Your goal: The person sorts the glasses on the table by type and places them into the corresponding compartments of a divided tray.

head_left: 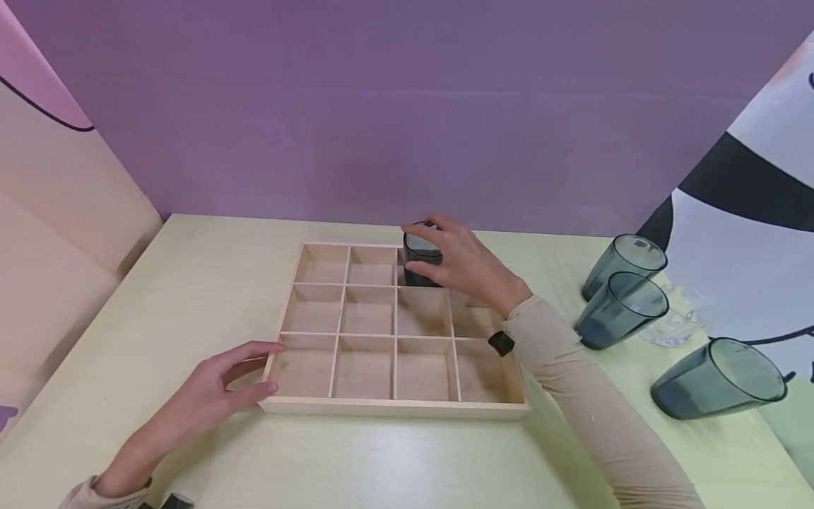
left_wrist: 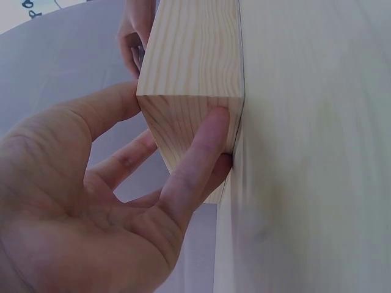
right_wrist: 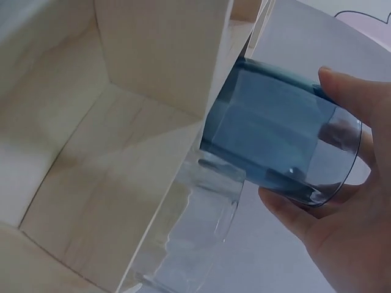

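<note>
The tray lay on the table, before the wall. A held glass was in its back row, third cell from the left, within the right hand; a second glass was just beside it. The left hand touched the tray's left side near the front corner. Well to the tray's right were a rear glass, a middle glass just before it, and a front glass nearer and farther right. A cup sat between the last two.

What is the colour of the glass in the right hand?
The glass in the right hand is transparent blue, seen best in the right wrist view.
</note>
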`<state>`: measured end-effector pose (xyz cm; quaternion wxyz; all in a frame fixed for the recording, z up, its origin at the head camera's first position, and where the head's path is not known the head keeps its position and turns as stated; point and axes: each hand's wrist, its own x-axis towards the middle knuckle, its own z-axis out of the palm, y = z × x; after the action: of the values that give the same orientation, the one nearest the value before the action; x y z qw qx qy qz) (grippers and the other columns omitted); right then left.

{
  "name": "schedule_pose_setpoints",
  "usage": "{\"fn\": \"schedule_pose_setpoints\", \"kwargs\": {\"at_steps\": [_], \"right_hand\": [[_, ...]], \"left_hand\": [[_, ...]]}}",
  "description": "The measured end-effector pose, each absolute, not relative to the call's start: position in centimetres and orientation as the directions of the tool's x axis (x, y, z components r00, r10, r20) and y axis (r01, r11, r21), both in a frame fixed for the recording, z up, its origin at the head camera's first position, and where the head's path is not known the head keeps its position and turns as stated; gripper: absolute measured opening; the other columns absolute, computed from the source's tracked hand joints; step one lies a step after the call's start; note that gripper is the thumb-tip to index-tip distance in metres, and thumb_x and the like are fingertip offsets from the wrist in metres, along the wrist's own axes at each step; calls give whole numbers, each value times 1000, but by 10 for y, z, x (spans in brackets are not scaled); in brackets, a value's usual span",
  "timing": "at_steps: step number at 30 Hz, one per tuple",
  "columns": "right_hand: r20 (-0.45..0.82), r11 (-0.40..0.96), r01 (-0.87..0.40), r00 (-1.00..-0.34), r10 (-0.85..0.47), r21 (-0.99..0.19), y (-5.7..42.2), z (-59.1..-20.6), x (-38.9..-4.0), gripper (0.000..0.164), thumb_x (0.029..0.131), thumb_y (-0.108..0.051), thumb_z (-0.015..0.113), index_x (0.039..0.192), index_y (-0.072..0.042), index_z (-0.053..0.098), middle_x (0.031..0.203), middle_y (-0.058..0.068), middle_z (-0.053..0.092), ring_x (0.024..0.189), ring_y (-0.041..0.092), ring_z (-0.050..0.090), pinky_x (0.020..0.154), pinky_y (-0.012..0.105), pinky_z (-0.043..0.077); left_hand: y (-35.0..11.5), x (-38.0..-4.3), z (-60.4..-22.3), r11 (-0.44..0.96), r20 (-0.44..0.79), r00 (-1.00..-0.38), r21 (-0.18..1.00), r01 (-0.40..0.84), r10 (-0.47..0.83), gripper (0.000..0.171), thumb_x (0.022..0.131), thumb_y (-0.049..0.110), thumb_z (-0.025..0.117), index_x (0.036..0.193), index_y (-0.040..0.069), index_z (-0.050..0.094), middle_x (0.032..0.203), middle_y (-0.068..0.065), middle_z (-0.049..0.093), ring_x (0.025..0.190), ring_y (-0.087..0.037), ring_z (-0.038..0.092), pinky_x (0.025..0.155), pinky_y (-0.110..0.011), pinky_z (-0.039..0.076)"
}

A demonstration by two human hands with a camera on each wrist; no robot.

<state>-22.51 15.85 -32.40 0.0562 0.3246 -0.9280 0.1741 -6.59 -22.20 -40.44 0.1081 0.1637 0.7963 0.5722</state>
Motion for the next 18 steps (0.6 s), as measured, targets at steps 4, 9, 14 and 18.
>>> {"fn": "schedule_pose_setpoints", "kwargs": {"at_steps": [4,9,14,18], "right_hand": [[197,721,-606,-794,-575,-335,161,-325,-228,63,93,-42,69,149,-23,47,139,10,48,122,28,53,98,45,49],[139,731,-572,-813,-566,-372,164,-319,-226,66,94,-47,66,152,-28,41,146,7,42,130,27,48,102,45,46],[106,752,-544,-830,-548,-373,170,-311,-220,67,94,-49,65,153,-31,38,150,7,39,129,25,47,103,47,44],[120,758,-539,-836,-536,-368,176,-305,-213,68,95,-48,65,153,-28,37,152,8,37,131,27,47,104,49,44]], "left_hand": [[-223,-66,-405,291,16,-922,947,139,387,47,93,17,72,137,8,57,144,-13,50,135,-50,40,80,-34,59],[-222,-67,-406,287,18,-922,948,140,387,47,93,17,72,137,9,57,144,-12,51,135,-50,40,81,-34,58],[-221,-68,-405,288,23,-920,946,147,392,47,93,17,72,137,9,57,143,-13,51,135,-50,40,79,-35,59],[-222,-69,-404,303,20,-920,941,149,391,47,93,18,72,137,11,57,142,-13,52,134,-49,42,80,-33,59]]}}
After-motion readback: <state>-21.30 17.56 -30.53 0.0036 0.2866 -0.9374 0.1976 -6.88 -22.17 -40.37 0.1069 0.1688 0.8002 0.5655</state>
